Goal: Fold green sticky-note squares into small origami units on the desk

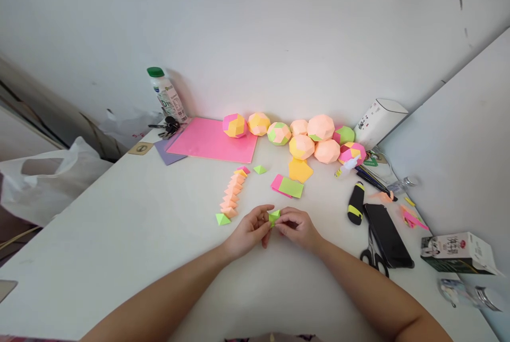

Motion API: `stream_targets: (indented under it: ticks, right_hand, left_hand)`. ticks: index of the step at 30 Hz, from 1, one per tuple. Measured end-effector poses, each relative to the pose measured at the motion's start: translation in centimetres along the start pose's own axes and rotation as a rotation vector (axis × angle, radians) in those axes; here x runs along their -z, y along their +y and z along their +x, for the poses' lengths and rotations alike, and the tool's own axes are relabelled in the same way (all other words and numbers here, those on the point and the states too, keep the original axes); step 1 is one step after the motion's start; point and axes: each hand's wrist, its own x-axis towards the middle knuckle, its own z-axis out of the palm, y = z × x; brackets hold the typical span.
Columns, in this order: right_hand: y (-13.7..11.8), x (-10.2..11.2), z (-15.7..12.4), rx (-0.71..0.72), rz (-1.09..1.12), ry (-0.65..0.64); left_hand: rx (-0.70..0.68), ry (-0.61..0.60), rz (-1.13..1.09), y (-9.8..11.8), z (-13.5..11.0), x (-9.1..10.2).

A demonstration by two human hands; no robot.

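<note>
Between my two hands is a small folded piece of green paper (273, 217). My left hand (252, 229) pinches it from the left, and the fingers of my right hand (298, 229) grip its right side. Just left of my hands runs a slanting row of folded paper pieces (232, 193), mostly peach, with a green one (222, 219) at the near end. Another green folded piece (260, 169) lies apart beyond them. Pink and green sticky notes (290, 187) sit a little past my right hand, beside some orange paper (300, 170).
Several faceted paper balls (302, 146) stand along the wall. A pink board (211, 140), a bottle (169, 95) and keys (170, 125) are at the back left. At right lie a black-and-yellow cutter (356, 204), scissors (373, 257), a phone (389, 236) and a milk carton (458, 253).
</note>
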Motion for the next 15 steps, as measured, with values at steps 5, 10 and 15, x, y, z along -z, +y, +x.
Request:
stream_targets:
  ticks: [5, 10, 15]
  right_hand:
    - [-0.29, 0.01, -0.04, -0.095, 0.056, -0.003]
    - [-0.47, 0.06, 0.00, -0.166, 0.074, 0.001]
    - [-0.35, 0.02, -0.03, -0.242, 0.178, 0.034]
  left_hand:
    - [-0.041, -0.064, 0.089, -0.20, -0.28, 0.12]
    - [-0.043, -0.072, 0.138, -0.15, -0.38, 0.00]
    - [-0.012, -0.026, 0.059, 0.27, -0.31, -0.07]
